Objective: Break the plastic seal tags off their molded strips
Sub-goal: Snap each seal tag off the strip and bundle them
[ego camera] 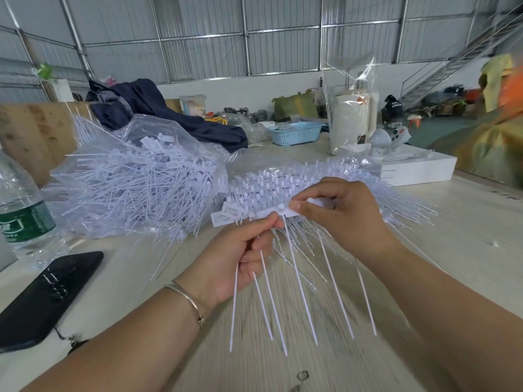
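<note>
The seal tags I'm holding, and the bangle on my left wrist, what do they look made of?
Seal tags: likely matte white moulded plastic; their thin tails flex and fan below the hands.
Bangle: probably metal; thin, silvery, with a bright sheen.

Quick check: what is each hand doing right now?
Left hand: curled, gripping a bunch of tags.
Right hand: pinching the strip of tags.

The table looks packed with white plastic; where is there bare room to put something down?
Bare wood shows on the table to the right of the right hand, in front of the white box, and near the front edge under the forearms. The left is crowded: phone, water bottle, bag of loose tags. A stack of strips lies behind the hands.
</note>
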Demonstrator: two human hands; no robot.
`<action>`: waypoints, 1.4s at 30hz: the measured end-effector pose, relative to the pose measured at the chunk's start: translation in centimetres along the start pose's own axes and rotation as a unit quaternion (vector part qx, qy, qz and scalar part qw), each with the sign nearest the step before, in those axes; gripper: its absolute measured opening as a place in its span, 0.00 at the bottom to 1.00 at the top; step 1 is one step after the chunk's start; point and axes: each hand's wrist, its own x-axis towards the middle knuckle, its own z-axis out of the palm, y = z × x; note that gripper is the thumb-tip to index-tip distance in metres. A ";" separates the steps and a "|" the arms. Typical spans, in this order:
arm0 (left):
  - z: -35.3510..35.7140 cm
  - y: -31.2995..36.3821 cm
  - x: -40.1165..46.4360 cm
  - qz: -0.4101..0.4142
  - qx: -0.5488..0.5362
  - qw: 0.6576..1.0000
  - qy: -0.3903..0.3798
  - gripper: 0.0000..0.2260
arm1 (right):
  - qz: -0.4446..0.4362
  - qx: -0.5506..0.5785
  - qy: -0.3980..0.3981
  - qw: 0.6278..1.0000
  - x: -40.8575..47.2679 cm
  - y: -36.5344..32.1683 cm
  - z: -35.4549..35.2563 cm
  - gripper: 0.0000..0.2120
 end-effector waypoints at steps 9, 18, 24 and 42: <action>-0.1 -0.1 0.1 0.045 0.082 0.995 0.028 0.10 | 0.012 0.034 -0.058 0.998 0.3 0.2 -0.5 0.02; 0.2 0.4 -0.1 0.041 0.146 0.988 -0.037 0.09 | 0.066 0.076 -0.112 0.989 0.5 -0.3 -1.6 0.03; 0.1 0.6 -0.8 -0.032 0.320 0.946 -0.039 0.10 | 0.046 -0.060 -0.173 0.982 0.2 -0.8 -0.9 0.11; -1.4 0.5 0.9 -0.046 0.125 0.991 0.004 0.09 | -0.078 -0.205 -0.111 0.969 0.3 -1.2 -0.7 0.01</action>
